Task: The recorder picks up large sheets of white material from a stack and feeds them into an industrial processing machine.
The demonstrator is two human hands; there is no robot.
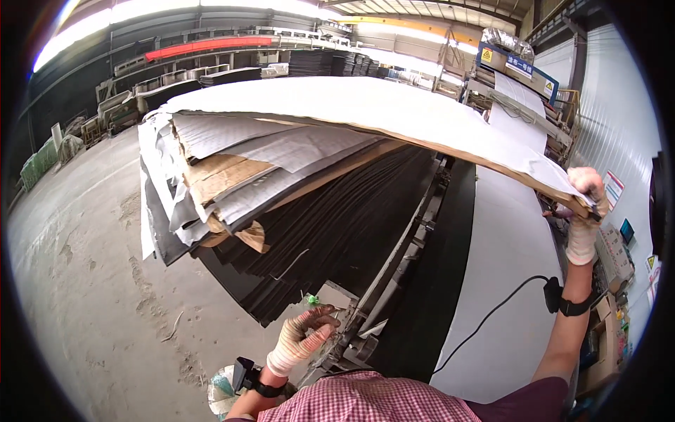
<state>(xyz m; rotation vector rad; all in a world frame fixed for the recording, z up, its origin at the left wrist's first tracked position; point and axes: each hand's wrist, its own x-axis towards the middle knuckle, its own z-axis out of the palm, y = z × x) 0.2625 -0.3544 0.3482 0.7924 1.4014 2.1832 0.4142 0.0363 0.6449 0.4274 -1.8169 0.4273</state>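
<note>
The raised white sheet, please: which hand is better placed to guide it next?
Probably the right hand: it grips the white sheet at its right end, while the left hand is apart from it.

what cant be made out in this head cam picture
- Head view: the far ends of the black sheets, hidden beneath the white-topped sheet.
- Head view: the exact grip of the right hand, partly covered by the corner of that sheet.
- Head view: what the white-and-green object is, cut off by the lower edge.
- Head view: the print on the red-and-white wall sign, too small.
</note>
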